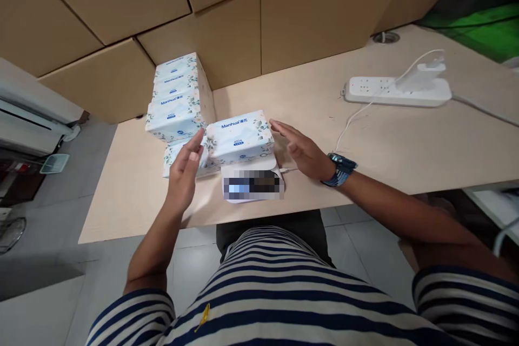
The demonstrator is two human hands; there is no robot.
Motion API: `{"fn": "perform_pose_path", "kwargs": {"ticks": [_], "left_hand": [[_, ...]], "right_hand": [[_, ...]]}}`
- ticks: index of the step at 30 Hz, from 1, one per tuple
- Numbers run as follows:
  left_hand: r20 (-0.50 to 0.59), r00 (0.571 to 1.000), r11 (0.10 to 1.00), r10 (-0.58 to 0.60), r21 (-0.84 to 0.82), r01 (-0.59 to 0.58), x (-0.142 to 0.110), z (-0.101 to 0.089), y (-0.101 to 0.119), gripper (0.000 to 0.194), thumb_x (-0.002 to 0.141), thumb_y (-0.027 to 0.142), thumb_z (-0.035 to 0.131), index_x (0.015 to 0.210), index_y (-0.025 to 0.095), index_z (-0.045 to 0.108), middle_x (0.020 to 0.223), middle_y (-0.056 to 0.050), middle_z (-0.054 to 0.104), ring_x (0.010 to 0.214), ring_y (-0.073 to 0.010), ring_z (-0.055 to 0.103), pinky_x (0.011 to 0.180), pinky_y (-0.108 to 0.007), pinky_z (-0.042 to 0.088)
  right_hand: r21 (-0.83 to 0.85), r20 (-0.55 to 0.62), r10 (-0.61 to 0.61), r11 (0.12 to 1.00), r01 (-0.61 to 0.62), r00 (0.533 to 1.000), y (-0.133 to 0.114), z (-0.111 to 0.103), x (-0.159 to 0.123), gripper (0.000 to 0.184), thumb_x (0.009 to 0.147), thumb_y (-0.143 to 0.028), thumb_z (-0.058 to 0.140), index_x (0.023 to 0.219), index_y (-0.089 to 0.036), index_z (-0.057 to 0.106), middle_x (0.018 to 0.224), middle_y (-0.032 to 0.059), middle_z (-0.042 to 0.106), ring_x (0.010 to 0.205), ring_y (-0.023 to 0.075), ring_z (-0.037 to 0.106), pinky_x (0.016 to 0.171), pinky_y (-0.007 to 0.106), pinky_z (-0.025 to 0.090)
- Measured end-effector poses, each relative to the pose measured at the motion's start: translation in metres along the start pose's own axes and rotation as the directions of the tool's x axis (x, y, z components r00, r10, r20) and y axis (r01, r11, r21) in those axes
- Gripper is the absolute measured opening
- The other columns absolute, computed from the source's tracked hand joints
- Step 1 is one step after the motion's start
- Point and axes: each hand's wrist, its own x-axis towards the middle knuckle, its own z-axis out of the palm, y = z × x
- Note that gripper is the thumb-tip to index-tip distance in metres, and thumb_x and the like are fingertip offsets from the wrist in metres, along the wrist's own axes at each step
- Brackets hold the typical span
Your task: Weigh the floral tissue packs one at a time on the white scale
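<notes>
A white tissue pack (240,143) with blue "Manhua" lettering and floral corners lies between my hands. My left hand (184,173) is beside its left end, fingers stretched out. On the opposite side, my right hand (306,154) has straight fingers with their tips close to the pack's right end; whether either hand touches it I cannot tell. The pack's near edge is above a flat white device (264,162), whose front part is blurred out. Another tissue pack (172,157) lies low on the left, partly hidden by my left hand. Behind it rises a stack of matching tissue packs (173,111).
Cardboard boxes (227,32) line the back of the wooden table (130,189). At the right lies a white power strip (397,92) with a plugged-in adapter. Its thin white cable (351,119) runs toward my right wrist. The table's front edge is close to my body.
</notes>
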Motion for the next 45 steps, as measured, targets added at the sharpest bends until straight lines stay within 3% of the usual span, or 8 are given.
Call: {"fn": "perform_pose_path", "kwargs": {"ticks": [6, 10, 15, 20, 27, 32, 37, 45], "left_hand": [[0.030, 0.944, 0.865, 0.330, 0.391, -0.315, 0.040, -0.011, -0.005, 0.053, 0.112, 0.064, 0.050, 0.141, 0.028, 0.075, 0.147, -0.009, 0.079, 0.145, -0.0277, 0.070, 0.130, -0.051, 0.051], [0.179, 0.779, 0.557, 0.601, 0.605, -0.569, 0.038, -0.012, -0.024, 0.048, 0.115, 0.050, 0.044, 0.143, 0.023, 0.072, 0.142, -0.012, 0.082, 0.136, -0.0270, 0.077, 0.124, -0.048, 0.054], [0.218, 0.520, 0.249, 0.826, 0.687, -0.683, 0.028, -0.012, -0.034, 0.039, 0.114, 0.040, 0.044, 0.128, 0.020, 0.075, 0.114, -0.010, 0.089, 0.109, -0.0253, 0.087, 0.109, -0.044, 0.061], [0.213, 0.445, 0.214, 0.870, 0.650, -0.729, 0.029, -0.014, -0.023, 0.038, 0.113, 0.040, 0.047, 0.117, 0.017, 0.077, 0.102, -0.013, 0.089, 0.092, -0.0260, 0.088, 0.087, -0.040, 0.066], [0.263, 0.419, 0.211, 0.869, 0.568, -0.795, 0.019, -0.011, -0.009, 0.037, 0.113, 0.039, 0.047, 0.109, 0.016, 0.076, 0.089, -0.009, 0.088, 0.076, -0.0209, 0.085, 0.055, -0.029, 0.056], [0.260, 0.462, 0.226, 0.848, 0.610, -0.759, 0.016, -0.012, -0.009, 0.038, 0.114, 0.039, 0.047, 0.097, 0.020, 0.075, 0.078, -0.004, 0.086, 0.056, -0.0150, 0.074, 0.050, -0.029, 0.048], [0.261, 0.447, 0.218, 0.856, 0.601, -0.769, 0.018, -0.012, -0.011, 0.048, 0.113, 0.037, 0.050, 0.070, 0.021, 0.067, 0.053, 0.001, 0.070, 0.043, -0.0114, 0.059, 0.046, -0.028, 0.039], [0.181, 0.427, 0.284, 0.886, 0.516, -0.808, 0.023, -0.009, -0.013, 0.050, 0.112, 0.035, 0.049, 0.064, 0.023, 0.042, 0.045, 0.005, 0.040, 0.038, -0.0109, 0.035, 0.041, -0.027, 0.027]], "right_hand": [[-0.071, -0.084, -0.034, 0.997, 0.028, 0.996, -0.009, -0.001, 0.023, 0.094, 0.100, -0.092, 0.034, 0.168, -0.031, 0.054, 0.177, 0.0096, 0.052, 0.165, 0.0335, 0.048, 0.142, 0.060, 0.035], [-0.037, -0.168, -0.025, 0.999, 0.019, 0.986, 0.006, 0.010, 0.026, 0.090, 0.102, -0.088, 0.036, 0.171, -0.032, 0.050, 0.178, 0.0119, 0.049, 0.162, 0.0366, 0.052, 0.138, 0.061, 0.040], [-0.064, -0.279, 0.008, 0.998, -0.027, 0.960, 0.036, 0.008, 0.011, 0.087, 0.102, -0.089, 0.032, 0.172, -0.041, 0.044, 0.179, 0.0089, 0.048, 0.162, 0.0392, 0.053, 0.132, 0.066, 0.047], [-0.144, -0.332, -0.020, 0.989, -0.030, 0.943, 0.050, -0.005, 0.009, 0.077, 0.106, -0.084, 0.029, 0.172, -0.046, 0.042, 0.177, 0.0066, 0.050, 0.162, 0.0390, 0.053, 0.128, 0.067, 0.050], [-0.258, -0.303, -0.029, 0.965, -0.053, 0.953, 0.062, -0.004, 0.008, 0.071, 0.113, -0.069, 0.019, 0.176, -0.042, 0.035, 0.170, 0.0110, 0.056, 0.158, 0.0372, 0.057, 0.123, 0.065, 0.056], [-0.341, -0.292, -0.028, 0.937, -0.077, 0.956, 0.060, -0.002, 0.007, 0.066, 0.116, -0.056, 0.016, 0.179, -0.041, 0.027, 0.170, 0.0118, 0.056, 0.157, 0.0381, 0.057, 0.119, 0.063, 0.059], [-0.359, -0.275, -0.029, 0.931, -0.074, 0.961, 0.056, -0.003, 0.008, 0.065, 0.116, -0.053, 0.015, 0.179, -0.041, 0.027, 0.169, 0.0122, 0.055, 0.157, 0.0372, 0.058, 0.119, 0.062, 0.059], [-0.313, -0.280, -0.063, 0.949, -0.029, 0.958, 0.063, -0.005, 0.007, 0.067, 0.115, -0.063, 0.017, 0.177, -0.043, 0.030, 0.170, 0.0114, 0.054, 0.157, 0.0375, 0.058, 0.119, 0.066, 0.059]]}}
